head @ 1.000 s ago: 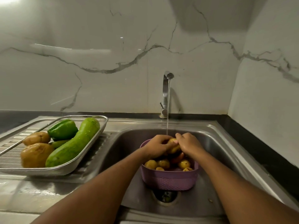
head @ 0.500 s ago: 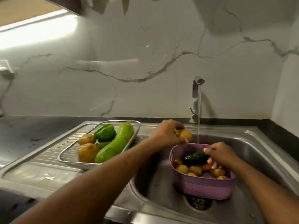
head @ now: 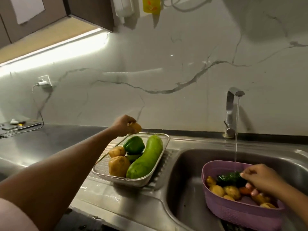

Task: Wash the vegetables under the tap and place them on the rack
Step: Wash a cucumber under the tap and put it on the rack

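Transfer of a washed vegetable to the rack. The left hand (head: 124, 125), fingers curled around a small potato (head: 135, 127), hangs above the far end of the wire rack (head: 164, 148), at roughly 12 o'clock from its contents; the grip from above probably lets the potato be lowered into the free far corner. The rack sits on the ribbed draining board (head: 160, 174), at 9 o'clock from the sink (head: 183, 194), so that drips can run back toward the basin. It already holds a long pale-green gourd (head: 145, 160) laid lengthwise along its 3 o'clock side, a green pepper (head: 134, 145) toward 12 o'clock, and two potatoes (head: 118, 165) at 9 o'clock.

The right hand (head: 261, 178) reaches into the purple basket (head: 236, 212) standing in the sink, fingertips pinching a dark green cucumber (head: 229, 178) that lies across the small potatoes (head: 231, 191) awaiting washing. The tap (head: 232, 112), at 12 o'clock from the basket, runs; its stream (head: 235, 145) falls just inside the basket's far rim, which keeps the next item under water. Several vegetables remain, so the task appears about half done.
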`<state>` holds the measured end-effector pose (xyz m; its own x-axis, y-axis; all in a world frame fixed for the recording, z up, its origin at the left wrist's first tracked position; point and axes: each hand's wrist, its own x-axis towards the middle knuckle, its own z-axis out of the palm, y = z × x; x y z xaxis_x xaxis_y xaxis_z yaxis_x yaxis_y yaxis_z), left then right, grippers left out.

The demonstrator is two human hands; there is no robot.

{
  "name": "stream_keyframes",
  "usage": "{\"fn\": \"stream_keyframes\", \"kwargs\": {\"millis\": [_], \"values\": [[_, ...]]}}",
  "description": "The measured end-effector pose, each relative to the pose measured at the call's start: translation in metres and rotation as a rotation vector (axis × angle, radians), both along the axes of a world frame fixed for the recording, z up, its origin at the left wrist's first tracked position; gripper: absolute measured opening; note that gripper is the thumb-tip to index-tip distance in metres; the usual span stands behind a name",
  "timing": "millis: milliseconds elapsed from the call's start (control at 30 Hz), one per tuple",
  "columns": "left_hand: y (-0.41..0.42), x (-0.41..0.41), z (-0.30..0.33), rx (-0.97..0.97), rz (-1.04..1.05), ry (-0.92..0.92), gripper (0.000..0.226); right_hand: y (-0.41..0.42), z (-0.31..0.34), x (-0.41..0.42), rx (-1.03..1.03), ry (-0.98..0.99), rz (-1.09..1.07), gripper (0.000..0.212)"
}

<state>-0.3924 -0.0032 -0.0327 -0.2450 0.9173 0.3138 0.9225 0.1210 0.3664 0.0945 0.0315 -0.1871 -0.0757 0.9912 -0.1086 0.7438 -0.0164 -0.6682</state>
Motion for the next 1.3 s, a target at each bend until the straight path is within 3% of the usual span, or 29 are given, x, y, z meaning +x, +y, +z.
{"fn": "stream_keyframes", "kwargs": {"millis": [367,500,767,1000,1133,1233,1300], "values": [[0.015,-0.007,-0.037,-0.06,0.029,-0.164,0.046,0.007,-0.01,0.003,-0.03,-0.02,-0.02,0.01],[0.011,0.005,-0.027,0.047,0.035,-0.064,0.035,0.007,-0.009,0.002,0.015,0.009,-0.033,0.009],[0.016,0.146,-0.014,0.102,-0.271,-0.019,0.028,-0.006,0.002,0.014,0.086,0.055,-0.104,0.015],[0.023,0.292,-0.077,-0.185,-0.574,0.056,0.029,-0.006,0.009,0.013,0.088,0.051,-0.166,0.015],[0.026,0.343,-0.133,-0.385,-0.532,0.064,0.025,0.002,0.003,0.014,0.07,-0.012,-0.187,0.013],[0.028,0.349,-0.17,-0.529,-0.518,0.109,0.035,0.011,-0.005,0.016,0.051,-0.072,-0.169,0.013],[0.033,0.344,-0.18,-0.534,-0.527,0.133,0.038,0.017,-0.01,0.015,0.074,-0.103,-0.18,0.013]]}}
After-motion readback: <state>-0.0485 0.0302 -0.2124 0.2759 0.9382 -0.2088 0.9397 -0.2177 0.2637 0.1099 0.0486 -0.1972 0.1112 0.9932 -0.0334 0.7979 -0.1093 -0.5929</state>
